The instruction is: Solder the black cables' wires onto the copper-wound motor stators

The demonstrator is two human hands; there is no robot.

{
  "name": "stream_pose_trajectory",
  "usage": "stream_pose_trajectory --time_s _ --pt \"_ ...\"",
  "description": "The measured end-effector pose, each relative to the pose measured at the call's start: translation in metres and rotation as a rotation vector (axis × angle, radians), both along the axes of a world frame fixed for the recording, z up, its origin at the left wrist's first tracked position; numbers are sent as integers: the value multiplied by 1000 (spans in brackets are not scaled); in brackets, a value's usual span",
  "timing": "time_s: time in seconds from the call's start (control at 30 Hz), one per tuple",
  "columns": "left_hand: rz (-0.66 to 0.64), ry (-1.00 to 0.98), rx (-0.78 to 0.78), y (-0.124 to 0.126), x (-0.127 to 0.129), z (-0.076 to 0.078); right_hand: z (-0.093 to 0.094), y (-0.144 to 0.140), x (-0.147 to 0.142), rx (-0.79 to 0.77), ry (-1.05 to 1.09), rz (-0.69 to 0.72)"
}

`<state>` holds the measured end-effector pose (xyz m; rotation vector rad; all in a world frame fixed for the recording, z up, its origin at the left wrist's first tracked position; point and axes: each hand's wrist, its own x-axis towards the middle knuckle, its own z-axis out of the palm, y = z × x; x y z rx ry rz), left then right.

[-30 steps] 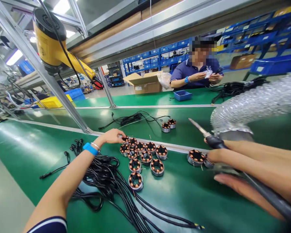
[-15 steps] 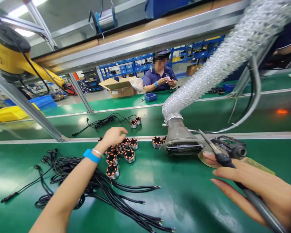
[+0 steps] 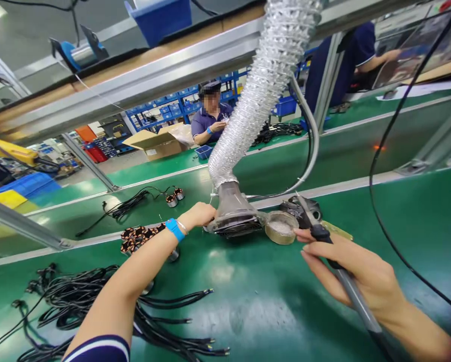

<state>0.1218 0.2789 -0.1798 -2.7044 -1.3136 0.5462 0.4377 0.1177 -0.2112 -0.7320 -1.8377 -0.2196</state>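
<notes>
My right hand (image 3: 346, 264) grips a soldering iron (image 3: 355, 296) like a pen, its metal tip pointing up and away. Just beyond its fingertips are a round tin (image 3: 282, 227) with pale contents and a dark soldering-iron stand (image 3: 310, 208). My left hand (image 3: 200, 215) reaches across to the left side of the fume-extractor nozzle (image 3: 235, 213). Its fingers are curled closed, and whatever they hold is hidden. Under and behind my left forearm sits a cluster of copper-wound motor stators (image 3: 135, 239), partly covered by the arm.
Black cables (image 3: 78, 291) lie bundled at left, their stripped ends (image 3: 206, 347) pointing right. Two more stators (image 3: 175, 196) stand on the ledge beyond. A silver duct (image 3: 263, 70) rises from the nozzle. A thin black cord (image 3: 383, 211) hangs at right. A co-worker (image 3: 210, 118) sits opposite.
My left hand has moved right, from above the stator cluster to the nozzle's side, and its fingers have closed. The view has turned right. My right hand still holds the soldering iron.
</notes>
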Motion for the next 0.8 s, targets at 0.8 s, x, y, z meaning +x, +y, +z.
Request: stream_pose_trajectory --time_s 0.8 --pt "434 -616 -88 -200 15 -23 -48 -47 -68 -144 -200 46"
